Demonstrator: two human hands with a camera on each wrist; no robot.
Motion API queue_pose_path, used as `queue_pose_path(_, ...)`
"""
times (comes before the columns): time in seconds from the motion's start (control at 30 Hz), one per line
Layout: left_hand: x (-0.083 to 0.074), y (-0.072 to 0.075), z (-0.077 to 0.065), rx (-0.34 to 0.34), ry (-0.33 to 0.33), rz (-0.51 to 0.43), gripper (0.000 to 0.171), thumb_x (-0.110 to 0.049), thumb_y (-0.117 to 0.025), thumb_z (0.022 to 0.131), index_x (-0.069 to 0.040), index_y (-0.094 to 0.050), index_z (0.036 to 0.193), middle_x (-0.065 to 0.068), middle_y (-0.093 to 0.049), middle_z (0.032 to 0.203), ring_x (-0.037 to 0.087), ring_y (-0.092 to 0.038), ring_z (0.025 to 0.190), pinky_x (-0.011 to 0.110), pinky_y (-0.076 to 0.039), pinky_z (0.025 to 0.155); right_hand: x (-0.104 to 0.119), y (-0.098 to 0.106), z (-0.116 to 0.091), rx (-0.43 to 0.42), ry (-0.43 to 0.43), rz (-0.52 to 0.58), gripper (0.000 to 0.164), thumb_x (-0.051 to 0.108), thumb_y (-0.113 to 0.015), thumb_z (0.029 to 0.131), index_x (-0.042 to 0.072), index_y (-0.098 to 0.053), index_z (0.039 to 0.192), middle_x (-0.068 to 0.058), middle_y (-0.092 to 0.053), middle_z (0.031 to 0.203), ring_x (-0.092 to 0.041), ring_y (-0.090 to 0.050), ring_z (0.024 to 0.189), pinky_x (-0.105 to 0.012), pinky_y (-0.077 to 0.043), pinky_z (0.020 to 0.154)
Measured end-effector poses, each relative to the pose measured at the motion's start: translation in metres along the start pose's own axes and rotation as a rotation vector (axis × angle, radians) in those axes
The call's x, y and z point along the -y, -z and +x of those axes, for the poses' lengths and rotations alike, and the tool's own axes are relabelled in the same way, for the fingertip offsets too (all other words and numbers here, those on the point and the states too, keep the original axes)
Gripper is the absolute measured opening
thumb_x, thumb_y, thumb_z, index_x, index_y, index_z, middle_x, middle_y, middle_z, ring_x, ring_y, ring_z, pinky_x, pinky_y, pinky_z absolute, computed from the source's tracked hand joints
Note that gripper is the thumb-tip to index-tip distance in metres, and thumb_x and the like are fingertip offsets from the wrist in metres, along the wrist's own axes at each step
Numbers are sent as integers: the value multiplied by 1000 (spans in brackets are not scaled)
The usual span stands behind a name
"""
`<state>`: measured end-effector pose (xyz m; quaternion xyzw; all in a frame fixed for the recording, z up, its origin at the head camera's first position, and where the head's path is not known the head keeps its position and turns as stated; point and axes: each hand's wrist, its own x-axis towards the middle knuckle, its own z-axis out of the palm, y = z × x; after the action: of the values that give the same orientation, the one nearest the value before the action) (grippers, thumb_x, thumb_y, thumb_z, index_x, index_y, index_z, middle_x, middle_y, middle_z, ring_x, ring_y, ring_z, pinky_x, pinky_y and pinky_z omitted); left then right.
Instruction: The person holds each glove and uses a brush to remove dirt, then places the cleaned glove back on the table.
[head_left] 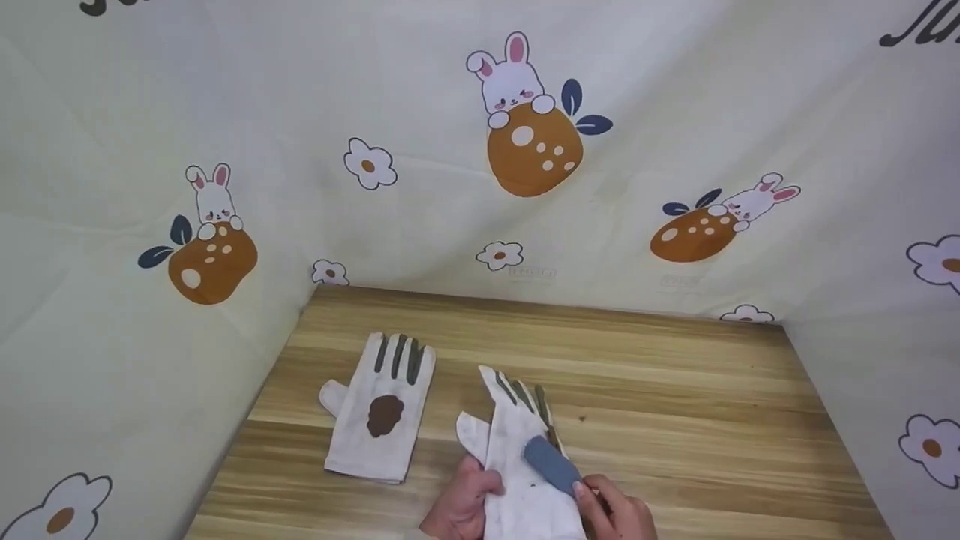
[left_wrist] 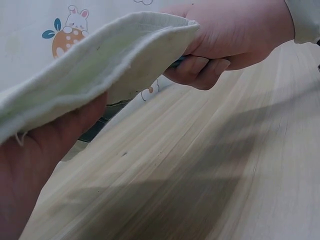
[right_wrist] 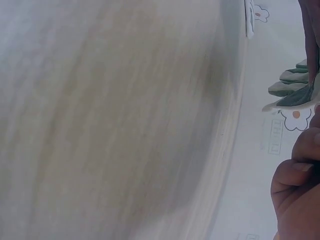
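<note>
A white work glove (head_left: 517, 495) with dark green finger strips is held at its side by my left hand (head_left: 461, 501), thumb lying over the cloth. In the left wrist view the cuff of this glove (left_wrist: 75, 75) gapes toward the camera. My right hand (head_left: 619, 510) grips a blue-grey oblong brush (head_left: 551, 463), whose rounded head overlaps the glove's palm. A brown patch shows partly beside the brush head. In the right wrist view, my right hand's curled fingers (right_wrist: 292, 175) appear at the edge, below the glove's green-striped fingers.
A second white glove (head_left: 352, 442) with a brown palm patch and green finger strips lies flat to the left on the wooden table (head_left: 712, 427). A small dark speck (head_left: 581, 418) is on the wood. Pale cloth (head_left: 420, 217) printed with rabbits and flowers surrounds the table.
</note>
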<state>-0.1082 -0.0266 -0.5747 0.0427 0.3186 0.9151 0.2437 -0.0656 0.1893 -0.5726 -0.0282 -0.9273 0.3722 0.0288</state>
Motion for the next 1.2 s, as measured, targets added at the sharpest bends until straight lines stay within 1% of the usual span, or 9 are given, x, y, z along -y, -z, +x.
queue_pose_path(0.1, 0, 1, -1, 3, -1, 9, 54, 16, -31, 63, 2, -34, 115, 16, -51, 113, 28, -48, 109, 37, -39, 95, -2, -1, -1, -22, 13, -5, 31, 48, -46, 91, 22, -63, 90, 17, -49, 55, 0, -46, 48, -18, -39, 46)
queue_pose_path(0.23, 0, 1, -1, -22, 8, 25, 53, 15, -32, 62, 2, -34, 114, 16, -52, 111, 28, -49, 107, 36, -40, 94, -4, -4, -2, -58, 41, -5, 25, 45, -49, 91, 24, -63, 88, 18, -48, 54, 1, -45, 46, -18, -39, 45)
queue_pose_path(0.37, -1, 2, -1, -30, 20, 23, 57, 15, -33, 62, 2, -30, 118, 16, -49, 114, 27, -47, 110, 36, -38, 96, -6, -5, -2, -75, 67, -4, 21, 42, -51, 91, 24, -62, 87, 19, -46, 53, 1, -43, 45, -18, -37, 44)
queue_pose_path(0.47, -1, 2, -1, -27, 20, 25, 57, 14, -33, 62, 2, -30, 117, 16, -48, 114, 27, -46, 109, 35, -37, 96, -6, -5, -2, -83, 75, -9, 21, 41, -51, 91, 24, -63, 87, 19, -45, 53, 1, -43, 45, -18, -37, 44)
queue_pose_path(0.6, 0, 2, -2, -24, 11, 37, 53, 15, -33, 61, 1, -33, 112, 14, -49, 109, 26, -49, 104, 34, -41, 93, -6, -4, -1, -51, 48, -7, 26, 44, -49, 91, 23, -64, 89, 18, -47, 55, 0, -44, 46, -18, -38, 45)
queue_pose_path(0.7, 1, 2, -1, -25, 8, 32, 54, 15, -32, 61, 1, -33, 113, 14, -48, 110, 26, -48, 104, 34, -40, 93, -6, -2, -1, -24, 30, -3, 30, 47, -46, 91, 22, -64, 91, 17, -49, 57, 0, -45, 48, -18, -39, 46)
queue_pose_path(0.9, 0, 0, 0, -56, 16, 37, 58, 14, -34, 60, 2, -29, 117, 16, -46, 114, 27, -47, 108, 35, -38, 96, -6, -2, -3, -61, 39, 15, 25, 43, -49, 91, 23, -64, 89, 17, -50, 58, 0, -46, 50, -19, -40, 48)
queue_pose_path(1.0, -1, 0, 1, -69, 17, 45, 59, 14, -34, 60, 3, -30, 117, 16, -46, 114, 27, -47, 107, 34, -38, 95, -7, -2, -3, -61, 34, 13, 25, 44, -49, 91, 23, -63, 89, 17, -49, 58, 0, -46, 50, -19, -40, 48)
queue_pose_path(1.2, -2, 0, -1, -61, 6, 58, 57, 14, -33, 60, 4, -31, 116, 16, -47, 113, 26, -48, 107, 34, -39, 94, -8, -2, -2, -62, 32, 14, 25, 44, -49, 91, 23, -63, 88, 17, -49, 57, 0, -46, 49, -19, -40, 47)
